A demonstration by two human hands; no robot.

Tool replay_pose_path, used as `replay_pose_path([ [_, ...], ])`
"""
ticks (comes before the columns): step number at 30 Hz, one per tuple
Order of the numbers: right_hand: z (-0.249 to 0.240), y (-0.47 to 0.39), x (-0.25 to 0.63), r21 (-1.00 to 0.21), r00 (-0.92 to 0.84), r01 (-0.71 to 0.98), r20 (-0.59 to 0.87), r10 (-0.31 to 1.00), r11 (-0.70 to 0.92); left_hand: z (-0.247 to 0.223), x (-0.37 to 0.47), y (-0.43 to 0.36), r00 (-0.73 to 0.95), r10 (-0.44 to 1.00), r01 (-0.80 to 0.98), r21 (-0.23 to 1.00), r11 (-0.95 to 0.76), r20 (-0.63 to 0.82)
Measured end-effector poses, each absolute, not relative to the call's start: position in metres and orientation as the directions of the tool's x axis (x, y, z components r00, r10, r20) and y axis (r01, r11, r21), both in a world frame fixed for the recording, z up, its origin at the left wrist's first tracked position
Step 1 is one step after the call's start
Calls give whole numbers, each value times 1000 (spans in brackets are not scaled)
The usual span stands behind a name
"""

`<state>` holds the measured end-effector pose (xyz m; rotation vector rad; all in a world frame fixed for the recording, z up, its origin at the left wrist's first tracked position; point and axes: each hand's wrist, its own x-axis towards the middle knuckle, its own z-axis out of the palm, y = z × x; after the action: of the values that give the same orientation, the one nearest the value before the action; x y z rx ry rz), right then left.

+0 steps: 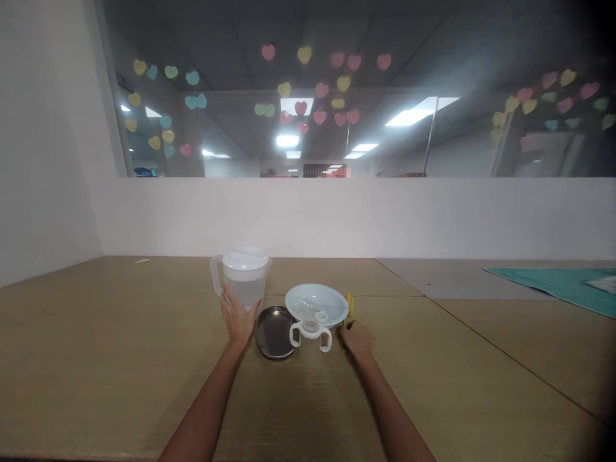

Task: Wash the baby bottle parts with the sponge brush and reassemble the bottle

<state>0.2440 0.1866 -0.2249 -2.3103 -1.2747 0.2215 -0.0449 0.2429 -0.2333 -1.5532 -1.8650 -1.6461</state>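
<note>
Tan wooden tabletop (120, 359) stretches before us. Our left hand (237, 319) spreads wide against a translucent plastic pitcher (245, 277); our right hand (359, 340) curls near a yellow object (351, 305), its hold indiscernible. Between sit a rounded metal tray (276, 332), clear white-handled cup (310, 333) and white plate (294, 296) bearing transparent pieces (312, 308).

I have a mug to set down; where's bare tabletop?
Free: tabletop left of the left hand, and between the right hand and the teal cloth. Crowded around the hands: pitcher, metal tray, pale dish, two-handled cup.
</note>
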Motion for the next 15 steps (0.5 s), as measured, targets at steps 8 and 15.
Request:
replay_pose_path([
  [8, -226, 185, 244, -506, 613, 710, 102, 783, -490, -236, -47, 248, -484, 570, 766, 636, -91, 664],
  [15, -227, 188, 240, -533, 639, 694, 145, 755, -484, -197, -30, 210, -559, 655, 628, 776, -66, 509],
])
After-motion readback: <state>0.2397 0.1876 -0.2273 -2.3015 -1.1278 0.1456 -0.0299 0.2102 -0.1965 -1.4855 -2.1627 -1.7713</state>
